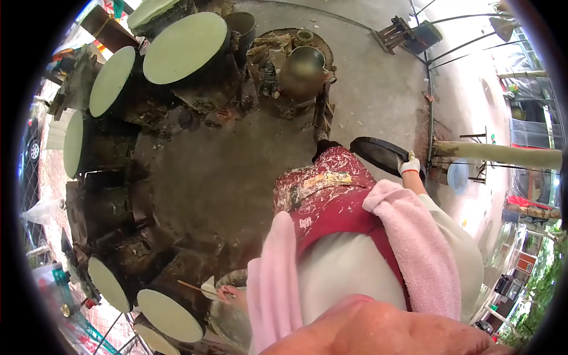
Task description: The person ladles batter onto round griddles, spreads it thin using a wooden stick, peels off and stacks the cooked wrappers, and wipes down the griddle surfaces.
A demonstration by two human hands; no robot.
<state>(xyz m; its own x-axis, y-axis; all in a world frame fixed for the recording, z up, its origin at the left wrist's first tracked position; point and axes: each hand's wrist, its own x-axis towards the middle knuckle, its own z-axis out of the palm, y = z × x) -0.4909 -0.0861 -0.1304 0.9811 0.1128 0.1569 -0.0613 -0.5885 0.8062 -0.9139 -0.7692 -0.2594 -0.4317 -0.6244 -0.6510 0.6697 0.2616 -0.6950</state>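
At the right, my right hand (pixel 409 166), in a white glove with an orange cuff, is closed on the rim of a round black pan (pixel 383 155). The pan is tilted beside my red apron (pixel 322 186), which is spotted with white. At the lower left, my left hand (pixel 229 294) has its fingers closed around a thin light-brown stick (pixel 190 287). A pale piece shows by the stick near the fingers; its kind is too small to make out. Below that hand is a large round basin (pixel 232 324), partly hidden by my arm and the pink towel (pixel 275 278) around my neck.
Dark stoves with round pale-green tops (pixel 186 48) curve along the left. A round stand with a metal pot (pixel 303 72) is ahead. To the right are a wooden stool (pixel 392 34), a post (pixel 497 155) and a light-blue basin (pixel 457 176).
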